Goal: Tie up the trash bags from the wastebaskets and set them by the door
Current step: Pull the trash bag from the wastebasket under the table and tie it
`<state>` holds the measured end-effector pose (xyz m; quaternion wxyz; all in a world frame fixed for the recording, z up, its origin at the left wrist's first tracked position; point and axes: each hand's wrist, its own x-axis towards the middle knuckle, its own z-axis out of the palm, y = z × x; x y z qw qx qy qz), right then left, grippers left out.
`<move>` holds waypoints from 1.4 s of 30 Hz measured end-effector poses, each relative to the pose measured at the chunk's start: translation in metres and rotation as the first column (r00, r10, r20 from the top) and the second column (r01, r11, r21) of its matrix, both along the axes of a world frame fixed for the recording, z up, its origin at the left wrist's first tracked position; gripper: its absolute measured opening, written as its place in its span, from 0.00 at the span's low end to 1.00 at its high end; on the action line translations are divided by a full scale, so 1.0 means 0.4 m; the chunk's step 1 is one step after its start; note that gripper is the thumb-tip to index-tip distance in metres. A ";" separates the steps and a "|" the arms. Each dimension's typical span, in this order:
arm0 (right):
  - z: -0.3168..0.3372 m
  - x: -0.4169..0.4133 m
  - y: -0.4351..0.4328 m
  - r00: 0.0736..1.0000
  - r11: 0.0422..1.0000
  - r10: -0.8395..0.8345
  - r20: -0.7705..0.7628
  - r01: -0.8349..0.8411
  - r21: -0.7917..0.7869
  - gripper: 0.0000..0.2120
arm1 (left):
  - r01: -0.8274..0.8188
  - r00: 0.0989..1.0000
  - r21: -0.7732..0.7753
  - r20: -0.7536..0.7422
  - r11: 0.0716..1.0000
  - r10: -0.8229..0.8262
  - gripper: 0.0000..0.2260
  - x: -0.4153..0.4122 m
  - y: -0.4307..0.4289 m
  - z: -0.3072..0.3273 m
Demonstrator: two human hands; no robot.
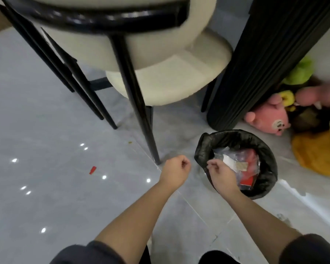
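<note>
Grey tile floor (46,187) — lined wastebasket (263,183) holds red packaging (251,159), clear plastic.

one wastebasket (255,193) with one black bag (234,139), one cream chair (171,80), two hands, one red scrap (92,170).

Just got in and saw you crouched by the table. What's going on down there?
A person is reaching down to a small wastebasket on the floor, lined with a black trash bag. The right hand is at the near rim of the bag, fingers curled as if pinching it. The left hand hovers loosely closed beside the bin, holding nothing. The bag is still open, with wrappers and red packaging inside; nothing is tied yet.
</note>
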<state>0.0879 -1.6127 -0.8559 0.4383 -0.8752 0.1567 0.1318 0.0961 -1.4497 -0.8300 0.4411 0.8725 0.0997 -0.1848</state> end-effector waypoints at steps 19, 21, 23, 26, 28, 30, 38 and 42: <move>-0.188 0.023 -0.117 0.943 0.988 0.150 0.298 -0.131 -0.085 0.07 | -0.466 0.873 -0.402 -0.352 0.788 0.337 0.08 0.058 -0.137 -0.203; -0.189 0.026 -0.097 0.929 0.984 0.178 0.324 -0.160 -0.084 0.06 | -0.463 0.873 -0.355 -0.341 0.812 0.349 0.09 0.059 -0.087 -0.198; -0.189 0.027 -0.080 0.915 0.977 0.209 0.345 -0.184 -0.104 0.06 | -0.450 0.877 -0.312 -0.328 0.837 0.350 0.10 0.058 -0.039 -0.196; -0.187 0.024 -0.072 0.877 0.956 0.290 0.384 -0.248 -0.156 0.07 | -0.431 0.886 -0.279 -0.312 0.858 0.344 0.10 0.054 0.024 -0.198; -0.190 0.021 -0.079 0.842 0.931 0.360 0.401 -0.297 -0.213 0.07 | -0.397 0.900 -0.268 -0.298 0.878 0.317 0.10 0.050 0.052 -0.197; -0.193 0.018 -0.089 0.817 0.907 0.409 0.405 -0.318 -0.275 0.07 | -0.369 0.912 -0.263 -0.285 0.891 0.294 0.10 0.048 0.059 -0.197; -0.169 0.017 -0.150 0.824 0.938 0.096 0.558 0.113 -0.329 0.15 | -0.389 0.921 -0.222 -0.118 0.894 0.371 0.26 0.045 0.043 -0.214; -0.180 0.032 -0.188 0.918 0.960 -0.272 0.290 0.237 0.152 0.26 | -0.396 0.916 -0.249 -0.170 0.884 0.363 0.17 0.045 0.029 -0.208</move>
